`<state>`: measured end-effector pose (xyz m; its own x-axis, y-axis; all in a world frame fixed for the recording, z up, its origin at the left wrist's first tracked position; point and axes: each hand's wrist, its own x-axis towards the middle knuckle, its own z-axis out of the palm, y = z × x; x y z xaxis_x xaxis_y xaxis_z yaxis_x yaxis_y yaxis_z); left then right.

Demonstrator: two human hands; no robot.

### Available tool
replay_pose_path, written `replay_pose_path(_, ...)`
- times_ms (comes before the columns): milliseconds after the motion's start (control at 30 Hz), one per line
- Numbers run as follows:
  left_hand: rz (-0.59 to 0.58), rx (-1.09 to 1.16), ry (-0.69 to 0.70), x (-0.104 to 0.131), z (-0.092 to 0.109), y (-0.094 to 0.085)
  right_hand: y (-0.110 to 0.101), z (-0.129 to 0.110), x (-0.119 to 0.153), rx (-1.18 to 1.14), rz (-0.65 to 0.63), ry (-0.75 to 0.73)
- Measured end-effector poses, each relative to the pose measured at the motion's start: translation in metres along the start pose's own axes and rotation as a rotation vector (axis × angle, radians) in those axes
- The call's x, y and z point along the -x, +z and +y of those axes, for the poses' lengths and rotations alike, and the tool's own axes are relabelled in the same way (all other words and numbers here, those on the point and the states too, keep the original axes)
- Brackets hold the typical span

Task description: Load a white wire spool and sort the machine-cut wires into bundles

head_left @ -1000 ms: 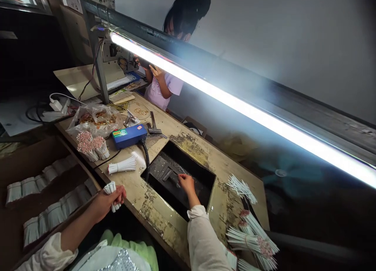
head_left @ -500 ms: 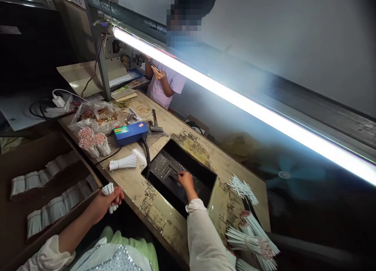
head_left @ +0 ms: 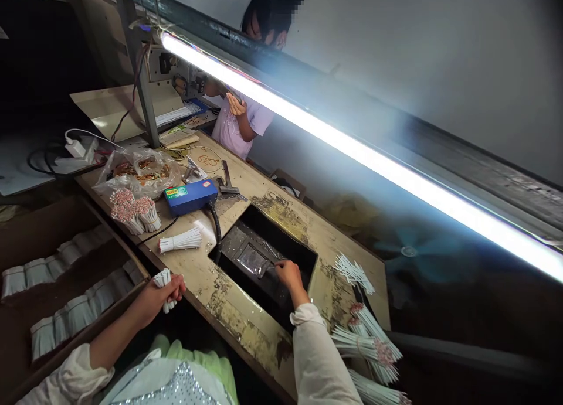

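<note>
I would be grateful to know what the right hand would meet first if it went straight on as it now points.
Probably the shiny rectangular plate in the black recess, just ahead of the right hand, though its height above the plate is unclear.

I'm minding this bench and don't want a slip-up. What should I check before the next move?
1. White bundle secure in the left hand: ok, fingers wrapped around it.
2. Right hand at the sunken black tray: ok, it reaches over it.
3. Whether the right hand holds something: cannot tell, its fingertips are too small to make out.
4. Loose white sticks on the right gathered: not ok, they lie in a spread pile.
5. Co-worker's hand away from the tray: ok, it is beyond the blue box.
6. Blue box switched on: cannot tell.
</note>
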<state>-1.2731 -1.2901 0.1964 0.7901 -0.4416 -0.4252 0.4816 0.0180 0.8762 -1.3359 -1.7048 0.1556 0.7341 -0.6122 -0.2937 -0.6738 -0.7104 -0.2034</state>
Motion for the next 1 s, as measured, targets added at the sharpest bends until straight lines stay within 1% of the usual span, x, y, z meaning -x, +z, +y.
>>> replay_pose_path(100,-0.017,0.008,0.000,0.000,-0.001,-0.002,0.003,-0.012,-0.003,-0.021,0.009,-0.025)
replay_pose_path(200,-0.008,0.012,-0.004,0.001,-0.001,-0.003,0.010,-0.031,-0.010,-0.037,0.004,-0.062)
replay_pose_path(367,0.022,-0.003,-0.010,0.005,-0.002,-0.004,0.019,-0.063,-0.022,-0.029,-0.026,-0.109)
replay_pose_path(533,0.068,-0.006,-0.025,0.011,-0.003,-0.006,0.021,-0.082,-0.026,0.012,-0.038,-0.137)
replay_pose_path(633,0.066,-0.010,-0.028,0.011,-0.005,-0.007,0.020,-0.086,-0.025,0.049,-0.045,-0.139)
replay_pose_path(733,0.063,-0.013,-0.025,0.010,-0.010,-0.008,0.019,-0.085,-0.024,0.088,-0.051,-0.130)
replay_pose_path(867,0.061,-0.004,-0.011,0.007,-0.015,-0.008,0.017,-0.075,-0.023,0.131,-0.062,-0.107)
replay_pose_path(1000,0.048,-0.003,-0.011,0.006,-0.014,-0.006,0.016,-0.059,-0.021,0.150,-0.064,-0.077)
